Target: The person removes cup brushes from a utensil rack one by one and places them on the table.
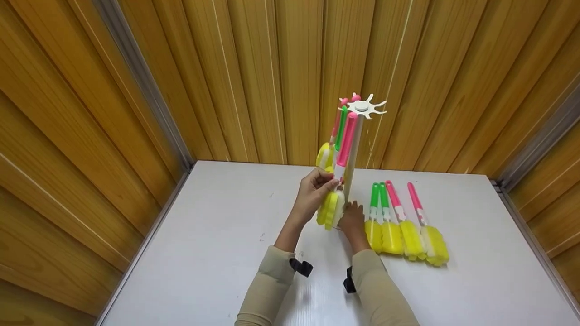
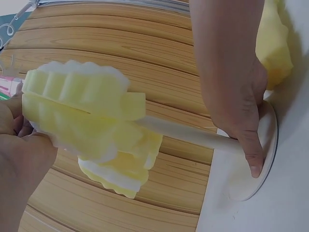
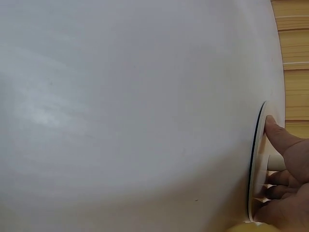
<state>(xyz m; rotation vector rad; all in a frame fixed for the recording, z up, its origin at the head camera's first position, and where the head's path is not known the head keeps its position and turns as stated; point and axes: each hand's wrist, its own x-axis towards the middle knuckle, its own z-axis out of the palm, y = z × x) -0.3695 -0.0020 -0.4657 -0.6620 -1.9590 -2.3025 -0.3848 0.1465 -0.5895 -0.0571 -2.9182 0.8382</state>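
A white stand (image 1: pixel 362 107) with a hooked top and a slim pole rises from a round base (image 2: pixel 241 181). My left hand (image 1: pixel 312 192) pinches a pink-handled sponge brush (image 1: pixel 347 140) at its neck, its handle upright with the tip at the hooks. The brush's yellow and white sponge head (image 2: pixel 72 111) hangs below the fingers, close beside the pole. Down at the base, my right hand (image 1: pixel 353 219) presses the disc, its thumb (image 3: pixel 280 135) laid straight across and its other fingers on the pole's far side. Behind the held brush, a green-handled brush (image 1: pixel 341 129) hangs from the stand.
More pink-tipped brushes hang at the stand's back left, one with a yellow sponge (image 1: pixel 324 155). To the right, several brushes with green and pink handles lie in a row on the white table (image 1: pixel 204 253), including a pink-handled one (image 1: pixel 435 244). A wood-patterned wall (image 1: pixel 253 81) stands behind.
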